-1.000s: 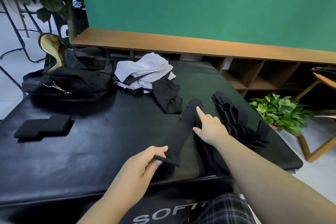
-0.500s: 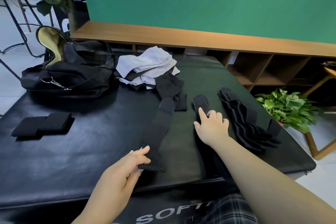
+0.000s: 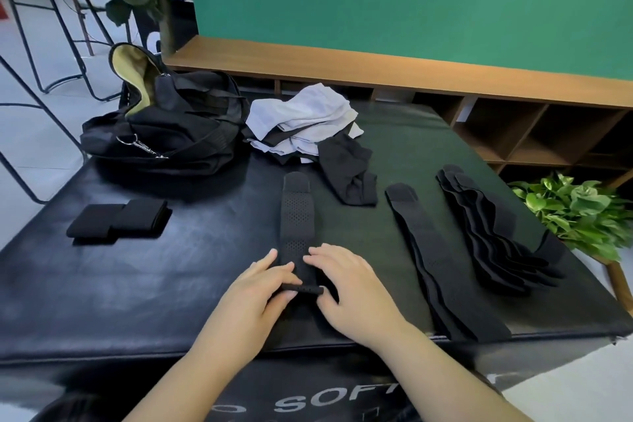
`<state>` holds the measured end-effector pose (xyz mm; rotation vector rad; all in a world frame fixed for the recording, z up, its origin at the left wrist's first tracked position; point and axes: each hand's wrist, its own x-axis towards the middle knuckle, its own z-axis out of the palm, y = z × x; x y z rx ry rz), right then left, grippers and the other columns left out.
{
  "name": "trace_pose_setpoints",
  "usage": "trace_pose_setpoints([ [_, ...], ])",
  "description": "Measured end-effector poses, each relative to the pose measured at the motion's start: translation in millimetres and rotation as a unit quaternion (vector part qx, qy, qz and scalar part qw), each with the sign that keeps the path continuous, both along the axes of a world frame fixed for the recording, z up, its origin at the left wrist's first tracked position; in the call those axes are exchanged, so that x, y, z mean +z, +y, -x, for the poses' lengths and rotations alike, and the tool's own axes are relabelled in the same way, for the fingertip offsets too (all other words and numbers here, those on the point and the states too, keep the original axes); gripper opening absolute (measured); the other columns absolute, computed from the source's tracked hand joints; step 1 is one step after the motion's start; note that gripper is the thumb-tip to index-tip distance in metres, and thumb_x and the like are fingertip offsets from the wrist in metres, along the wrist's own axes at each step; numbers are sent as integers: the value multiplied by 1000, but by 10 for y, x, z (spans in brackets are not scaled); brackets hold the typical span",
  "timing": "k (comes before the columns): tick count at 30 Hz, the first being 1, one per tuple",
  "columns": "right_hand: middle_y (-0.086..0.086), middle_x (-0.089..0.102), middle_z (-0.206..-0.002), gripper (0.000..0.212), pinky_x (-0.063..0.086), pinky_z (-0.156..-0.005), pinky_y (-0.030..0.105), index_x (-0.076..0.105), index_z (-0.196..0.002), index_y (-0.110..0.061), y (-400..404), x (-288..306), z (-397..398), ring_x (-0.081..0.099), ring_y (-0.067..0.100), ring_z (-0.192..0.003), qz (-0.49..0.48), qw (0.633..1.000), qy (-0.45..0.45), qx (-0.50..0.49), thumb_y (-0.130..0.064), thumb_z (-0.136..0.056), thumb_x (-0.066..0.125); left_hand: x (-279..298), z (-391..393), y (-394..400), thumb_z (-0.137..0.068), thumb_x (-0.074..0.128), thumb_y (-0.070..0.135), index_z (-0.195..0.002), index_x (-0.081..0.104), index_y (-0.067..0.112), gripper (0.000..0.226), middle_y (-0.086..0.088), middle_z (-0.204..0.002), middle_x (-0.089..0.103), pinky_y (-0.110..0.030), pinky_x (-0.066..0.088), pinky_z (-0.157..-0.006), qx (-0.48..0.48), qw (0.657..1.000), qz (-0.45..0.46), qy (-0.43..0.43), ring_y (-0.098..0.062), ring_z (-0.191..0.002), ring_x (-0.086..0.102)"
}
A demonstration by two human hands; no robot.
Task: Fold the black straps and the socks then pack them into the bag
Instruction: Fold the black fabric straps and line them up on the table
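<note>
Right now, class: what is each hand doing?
Left hand: pinches the perforated black strap's near end.
Right hand: grips the same end.

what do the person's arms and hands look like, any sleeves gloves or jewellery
Both forearms are bare as far as the picture shows, with no sleeve in view. The left hand and right hand wear no gloves; no rings, watch or bracelets show. Fingernails look short and unpainted. Dark plaid fabric shows at the bottom edge between the arms.
</note>
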<state>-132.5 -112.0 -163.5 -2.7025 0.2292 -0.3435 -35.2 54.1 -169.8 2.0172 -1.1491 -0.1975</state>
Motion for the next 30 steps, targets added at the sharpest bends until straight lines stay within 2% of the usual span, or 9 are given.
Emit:
trace_pose_setpoints([
  [3,-16,49,-138,44,9,-106,12,60,-123,-26,-8,-18,-5,33,3,-134,-3,1000,-10,-7,-35,-85,40,83,-6,-38,-91,60,24,-99,55,48,25,40,-109,47,2,27,-92,25,999,0,25,22,-121,32],
  [5,-15,56,-130,42,18,-104,16,66,-107,-23,-11,-34,-13,41,5,-130,-3,1000,-18,-16,-45,-86,37,129,7,-43,-91,60,28,-98,47,53,29,36,-103,53,0,34,-83,49,997,0,52,15,-107,48],
  [8,-14,64,-114,35,34,-97,23,64,-88,-19,-19,-55,-10,51,9,-118,-8,999,-44,-30,-45,-88,41,131,17,-36,-90,58,34,-113,35,56,39,27,-103,55,-9,37,-81,86,991,9,99,6,-102,52],
  [11,-16,64,-107,39,33,-91,20,64,-91,-21,-16,-31,-29,49,4,-113,-12,998,-32,-45,-49,-88,37,112,14,-65,-90,59,31,-129,32,42,49,30,-102,47,-16,36,-84,114,987,17,111,1,-104,49],
  [13,-18,62,-107,42,31,-89,18,63,-93,-24,-10,-12,-54,48,2,-109,-20,998,-23,-59,-53,-85,34,100,-12,-115,-89,61,30,-130,33,31,50,21,-105,52,-20,38,-82,131,986,17,105,-5,-102,51],
  [16,-18,63,-104,33,36,-88,21,64,-94,-25,-3,-5,-83,50,4,-104,-32,995,-34,-85,-52,-86,45,74,-67,-196,-89,61,33,-117,33,33,39,11,-105,57,-22,39,-77,152,984,4,96,-9,-93,52],
  [20,-17,62,-98,18,39,-88,26,64,-96,-24,28,12,-121,48,7,-99,-35,993,-36,-110,-40,-89,60,59,-112,-282,-88,63,33,-103,30,35,36,12,-97,53,-18,36,-71,158,986,2,60,-1,-90,49],
  [26,-19,49,-90,21,38,-85,23,58,-100,-28,46,46,-135,45,6,-95,-51,989,-17,-139,-44,-87,61,60,-156,-336,-83,68,37,-91,39,25,32,13,-89,49,-22,36,-65,177,984,-27,7,-2,-81,48],
  [30,-16,58,-101,25,40,-89,25,58,-107,-30,41,13,-140,48,8,-100,-50,989,-15,-135,-44,-86,62,27,-169,-331,-79,72,36,-82,41,25,34,14,-95,46,-19,39,-65,163,986,-13,-23,-3,-81,51],
])
